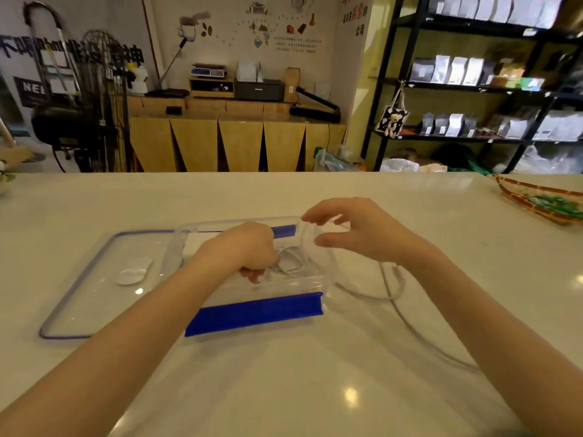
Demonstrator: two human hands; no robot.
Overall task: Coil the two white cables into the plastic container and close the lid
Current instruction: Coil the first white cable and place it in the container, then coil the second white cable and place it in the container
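Inside the container [310, 280], under the left hand [243, 247], a few turns of white cable [291, 263] lie coiled; that hand is curled shut, fingers pressing the coil down. Above and to its right, the right hand [350, 230] pinches a raised loop of cable between thumb and fingertips over the container's right end. Beyond the right wrist, loose cable [397, 298] trails across the table [284, 389] toward the person. The lid [91, 298] lies flat just left of the left hand, beside the container. Whether both cables are involved I cannot tell. Likely risk: the springy coil pops out once the left hand lifts, or the trailing length snags on the rim and drags the light container.
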